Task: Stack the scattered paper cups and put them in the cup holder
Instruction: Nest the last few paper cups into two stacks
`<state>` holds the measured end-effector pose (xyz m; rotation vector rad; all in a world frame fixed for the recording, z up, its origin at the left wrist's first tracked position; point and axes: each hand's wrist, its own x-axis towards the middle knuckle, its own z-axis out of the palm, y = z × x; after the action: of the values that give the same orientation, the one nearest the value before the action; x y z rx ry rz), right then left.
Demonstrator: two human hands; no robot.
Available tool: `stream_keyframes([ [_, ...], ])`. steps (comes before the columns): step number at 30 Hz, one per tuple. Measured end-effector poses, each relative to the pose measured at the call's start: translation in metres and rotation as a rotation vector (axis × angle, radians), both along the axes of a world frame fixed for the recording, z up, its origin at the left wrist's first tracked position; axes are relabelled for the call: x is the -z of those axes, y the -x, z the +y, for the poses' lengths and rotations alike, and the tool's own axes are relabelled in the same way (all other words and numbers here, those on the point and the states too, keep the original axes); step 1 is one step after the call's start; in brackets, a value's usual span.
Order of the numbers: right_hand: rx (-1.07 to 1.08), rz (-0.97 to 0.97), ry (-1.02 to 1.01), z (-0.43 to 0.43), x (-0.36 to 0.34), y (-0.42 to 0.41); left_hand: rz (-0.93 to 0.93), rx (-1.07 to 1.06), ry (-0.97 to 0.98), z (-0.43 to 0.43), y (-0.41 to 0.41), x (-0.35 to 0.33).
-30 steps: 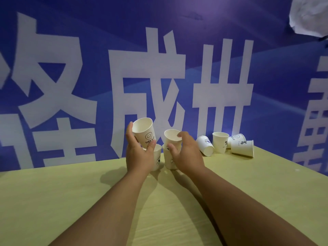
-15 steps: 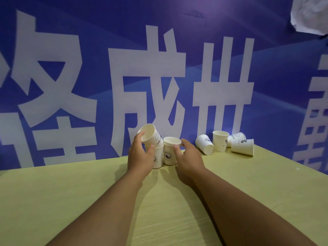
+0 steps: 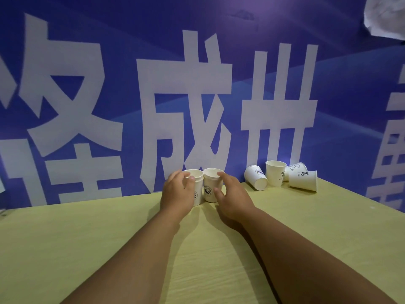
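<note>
Two short stacks of white paper cups stand upright side by side at the table's far edge. My left hand (image 3: 178, 190) grips the left stack (image 3: 198, 185), fingers curled round its rim. My right hand (image 3: 231, 194) holds the right stack (image 3: 210, 186), thumb on its side and fingers at its rim. Further right lies a cluster of loose cups: one on its side (image 3: 256, 177), one upright (image 3: 275, 173), one lying behind (image 3: 295, 170) and one lying in front (image 3: 303, 181). No cup holder is in view.
The yellow-green wooden table (image 3: 109, 249) ends at a blue banner wall (image 3: 219, 95) with large white characters. A crumpled white sheet (image 3: 385, 16) hangs at the top right. The table's right edge runs diagonally past the loose cups.
My left hand has brought its raised, tilted cup down into the cup below it. My right hand's cup has also dropped into its stack. Both stacks now stand upright on the table.
</note>
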<state>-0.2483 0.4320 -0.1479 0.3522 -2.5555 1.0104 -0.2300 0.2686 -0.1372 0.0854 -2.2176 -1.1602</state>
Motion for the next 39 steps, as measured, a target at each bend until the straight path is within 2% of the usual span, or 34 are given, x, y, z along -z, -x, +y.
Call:
stream_keyframes([
  [2, 0.000, -0.016, -0.037, -0.001, 0.001, 0.002, -0.087, 0.022, 0.052, 0.000, -0.001, 0.005],
  [6, -0.013, 0.016, -0.058, 0.004, -0.002, -0.006, -0.086, -0.033, 0.171, 0.001, -0.005, 0.007],
  [9, 0.021, -0.050, 0.097, 0.013, -0.001, -0.014, 0.145, -0.145, 0.237, 0.013, -0.018, -0.002],
  [10, 0.067, -0.115, 0.155, 0.020, -0.001, -0.016, 0.240, -0.139, 0.248, 0.020, -0.024, -0.006],
  [12, 0.159, -0.224, 0.160, 0.044, -0.002, -0.016, 0.267, -0.005, 0.234, 0.041, -0.038, -0.010],
  [16, 0.328, -0.232, 0.016, 0.113, -0.003, -0.025, 0.007, 0.291, 0.131, 0.084, -0.044, 0.008],
  [19, 0.473, -0.254, -0.219, 0.158, 0.001, -0.027, -0.191, 0.374, 0.430, 0.106, -0.032, 0.027],
  [21, 0.534, -0.317, -0.349, 0.184, 0.003, -0.025, -0.264, 0.355, 0.544, 0.123, -0.022, 0.032],
  [28, 0.499, -0.445, -0.419, 0.228, 0.001, 0.008, -0.189, 0.297, 0.613, 0.180, 0.030, 0.032],
  [39, 0.451, -0.295, -0.345, 0.242, 0.009, 0.036, -0.296, 0.271, 0.694, 0.204, 0.106, 0.029],
])
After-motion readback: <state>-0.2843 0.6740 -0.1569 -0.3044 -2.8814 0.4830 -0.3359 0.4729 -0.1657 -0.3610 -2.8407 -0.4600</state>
